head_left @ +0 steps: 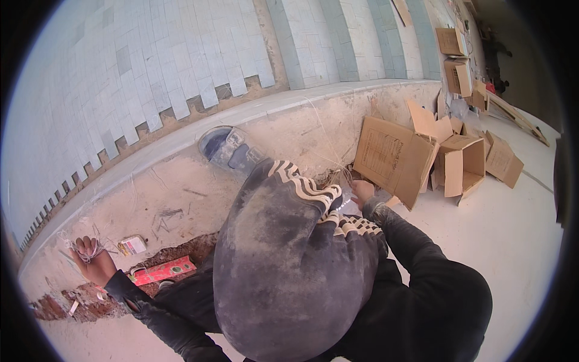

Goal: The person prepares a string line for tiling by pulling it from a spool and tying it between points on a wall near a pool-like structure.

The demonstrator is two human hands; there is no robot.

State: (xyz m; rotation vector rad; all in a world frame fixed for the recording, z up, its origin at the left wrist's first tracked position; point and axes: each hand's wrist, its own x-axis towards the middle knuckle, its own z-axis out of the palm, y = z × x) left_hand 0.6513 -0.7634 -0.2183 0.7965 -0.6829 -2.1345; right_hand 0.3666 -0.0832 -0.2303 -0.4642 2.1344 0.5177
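At the far left, my left hand (pixel 95 265) is closed around a loose bundle of thin pale string (pixel 88 253), its strands looping out past the fingers. A red spirit level (pixel 161 271) and a small white-and-red packet (pixel 131 245) lie close beside that hand. Right of my knees, my right hand (pixel 363 192) is closed by a tangle of string (pixel 342 175), with strands seeming to run into its fingers. My dusty dark trouser leg covers the middle of the view, above a blue shoe (pixel 232 148) on the pale ledge.
Several open cardboard boxes (pixel 392 158) stand right of my right hand. Loose nails (pixel 171 213) are scattered on the dusty ledge (pixel 175 187). Beyond its raised edge spreads grey tiling (pixel 151 54) with a stepped border, and tiled steps (pixel 362 42) rise at the top.
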